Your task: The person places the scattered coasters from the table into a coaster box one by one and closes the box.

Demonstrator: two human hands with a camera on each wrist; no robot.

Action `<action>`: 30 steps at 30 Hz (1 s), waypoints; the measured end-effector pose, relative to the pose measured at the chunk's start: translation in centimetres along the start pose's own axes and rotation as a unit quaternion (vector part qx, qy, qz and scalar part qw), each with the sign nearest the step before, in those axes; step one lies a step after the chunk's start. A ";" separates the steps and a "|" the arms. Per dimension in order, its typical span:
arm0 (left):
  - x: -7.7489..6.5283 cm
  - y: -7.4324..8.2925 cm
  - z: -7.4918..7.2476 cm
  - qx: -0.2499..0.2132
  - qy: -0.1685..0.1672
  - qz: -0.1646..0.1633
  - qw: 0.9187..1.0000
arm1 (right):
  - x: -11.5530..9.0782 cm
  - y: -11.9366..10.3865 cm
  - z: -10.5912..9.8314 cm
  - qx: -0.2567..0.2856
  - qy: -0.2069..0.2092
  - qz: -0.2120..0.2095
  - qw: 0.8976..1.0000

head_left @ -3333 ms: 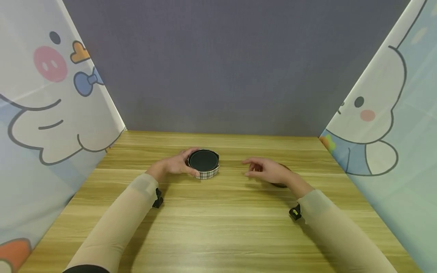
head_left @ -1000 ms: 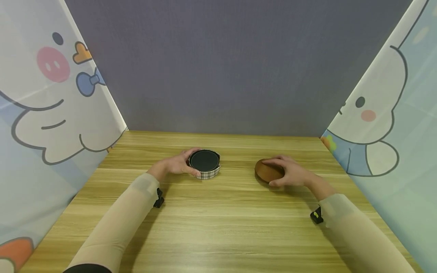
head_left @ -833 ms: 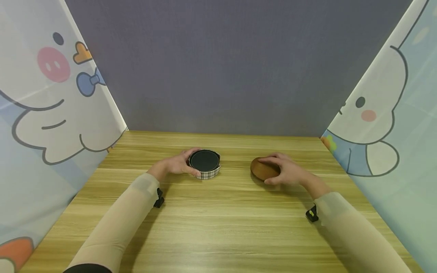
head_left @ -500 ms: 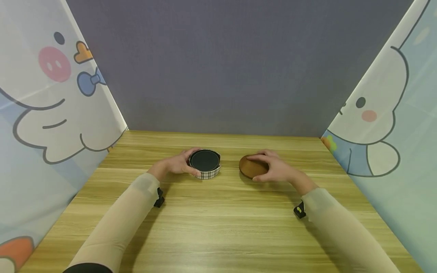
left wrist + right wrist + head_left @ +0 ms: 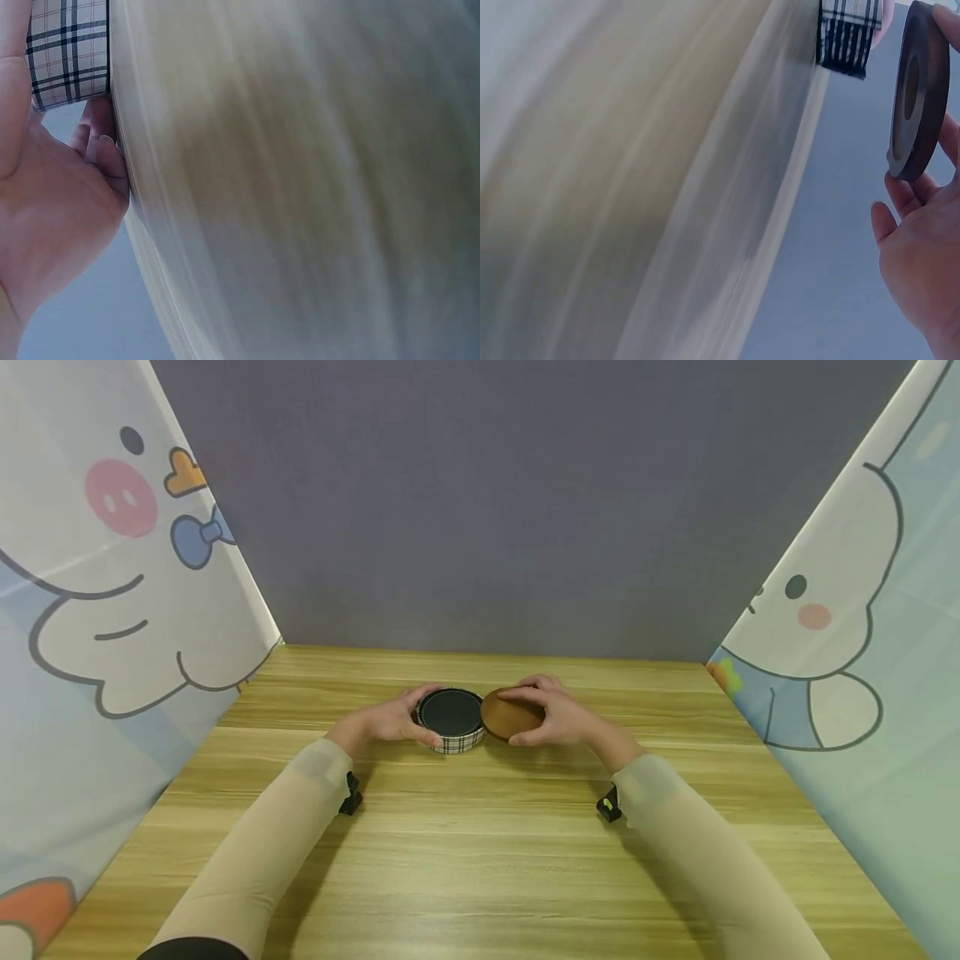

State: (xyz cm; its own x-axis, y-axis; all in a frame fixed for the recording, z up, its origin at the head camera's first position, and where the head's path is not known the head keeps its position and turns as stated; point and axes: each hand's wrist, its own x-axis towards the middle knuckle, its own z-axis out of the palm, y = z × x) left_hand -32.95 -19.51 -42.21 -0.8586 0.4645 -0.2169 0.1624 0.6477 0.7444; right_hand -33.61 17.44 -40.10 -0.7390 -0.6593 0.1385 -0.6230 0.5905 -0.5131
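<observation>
A round coaster holder with plaid sides point(image 5: 462, 743) stands on the table, a black round coaster point(image 5: 450, 712) lying level inside its rim. My left hand point(image 5: 386, 719) grips the holder from its left side, thumb at the front and fingers behind. In the left wrist view the plaid wall point(image 5: 69, 52) shows beside the palm. My right hand point(image 5: 558, 714) holds a brown round coaster point(image 5: 510, 717) by its edge, tilted, its left edge right at the holder's right rim. The right wrist view shows that brown coaster point(image 5: 922, 90) raised off the table, its underside carrying a ring-shaped mark.
The wood-grain table point(image 5: 450, 860) stretches in front of both hands. A grey panel point(image 5: 495, 510) closes off the back, and cartoon-printed cloths point(image 5: 97, 610) flank the table. A small black device point(image 5: 609, 804) sits under the right sleeve cuff.
My right hand first reached back to the brown coaster, took hold of it and has carried it left up to the holder. The left hand keeps its grip in the same place.
</observation>
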 end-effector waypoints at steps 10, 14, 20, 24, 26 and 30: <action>0.1 -0.2 0.0 0.020 -0.002 -0.007 1.000 | 3.0 -1.7 1.3 -0.005 -0.010 -0.007 1.000; 0.0 -0.1 -0.1 0.019 -0.005 -0.003 1.000 | 4.2 -2.2 1.9 -0.003 -0.012 -0.007 1.000; -0.3 0.3 -0.2 0.014 -0.007 -0.005 1.000 | 5.9 -3.1 3.2 -0.002 -0.029 -0.006 1.000; -0.4 0.4 -0.1 0.014 -0.007 -0.006 1.000 | 6.6 -3.5 4.0 -0.005 -0.044 -0.008 0.999; -0.4 0.4 -0.1 0.015 -0.008 -0.007 1.000 | 6.9 -3.5 4.4 -0.004 -0.047 -0.009 0.999; -0.3 0.3 -0.1 0.017 -0.008 -0.008 1.000 | 7.2 -3.8 4.8 0.000 -0.054 0.001 0.999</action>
State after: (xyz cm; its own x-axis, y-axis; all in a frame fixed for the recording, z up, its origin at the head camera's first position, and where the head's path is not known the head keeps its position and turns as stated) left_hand -32.71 -19.51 -41.89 -0.8535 0.4636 -0.2378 0.1664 0.6750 0.7188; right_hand -35.38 8.22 -41.20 -0.7083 -0.7045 0.0450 -0.6215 0.5922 -0.5128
